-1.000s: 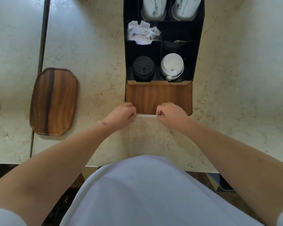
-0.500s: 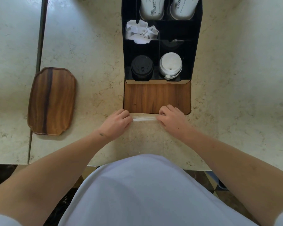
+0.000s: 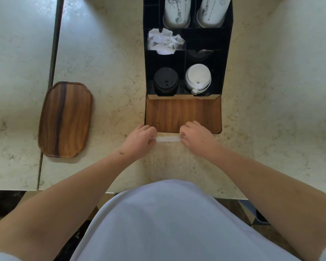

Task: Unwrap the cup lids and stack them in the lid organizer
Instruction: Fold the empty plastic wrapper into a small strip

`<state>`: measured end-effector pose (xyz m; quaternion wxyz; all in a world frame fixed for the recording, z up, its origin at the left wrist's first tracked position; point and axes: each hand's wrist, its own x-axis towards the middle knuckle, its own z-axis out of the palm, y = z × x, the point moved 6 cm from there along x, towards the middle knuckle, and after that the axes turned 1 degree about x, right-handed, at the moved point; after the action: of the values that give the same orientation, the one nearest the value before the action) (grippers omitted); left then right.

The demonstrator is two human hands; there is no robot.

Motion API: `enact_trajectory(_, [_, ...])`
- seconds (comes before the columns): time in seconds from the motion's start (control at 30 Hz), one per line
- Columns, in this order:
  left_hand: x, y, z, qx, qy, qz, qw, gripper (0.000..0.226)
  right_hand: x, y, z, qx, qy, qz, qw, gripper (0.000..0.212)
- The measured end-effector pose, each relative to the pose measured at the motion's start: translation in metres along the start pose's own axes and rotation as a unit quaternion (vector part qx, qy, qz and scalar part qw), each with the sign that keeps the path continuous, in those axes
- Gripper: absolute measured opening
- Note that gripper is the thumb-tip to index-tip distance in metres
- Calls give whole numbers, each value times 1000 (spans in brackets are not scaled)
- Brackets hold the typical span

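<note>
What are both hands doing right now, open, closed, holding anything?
Left hand: closed, pinching the left end of the clear plastic wrap.
Right hand: closed, pinching the wrap's right end.

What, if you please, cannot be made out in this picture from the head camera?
- Head view: fingertips of the left hand and right hand, curled under, hidden by the knuckles.
- Clear strip held between them: too thin and see-through to identify.
- Two paper cup stacks: tops cut off by the upper edge.
- Lids under the black lid and white lid: count hidden.
</note>
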<state>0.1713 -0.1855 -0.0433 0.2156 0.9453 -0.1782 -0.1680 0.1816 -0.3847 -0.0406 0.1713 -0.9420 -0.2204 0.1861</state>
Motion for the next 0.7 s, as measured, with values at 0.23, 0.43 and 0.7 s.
enact_trajectory(0.23, [2,-4,6,12,-35,-21,999,15,4,2,0,-2,-34,-6,999,15])
enact_trajectory(0.43, [8,-3,3,18,-54,-27,998,12,7,1,1,13,-37,-7,999,12])
enact_trajectory(0.7, [14,5,-1,75,-78,42,993,10,13,-2,-1,-13,-50,-35,998,9])
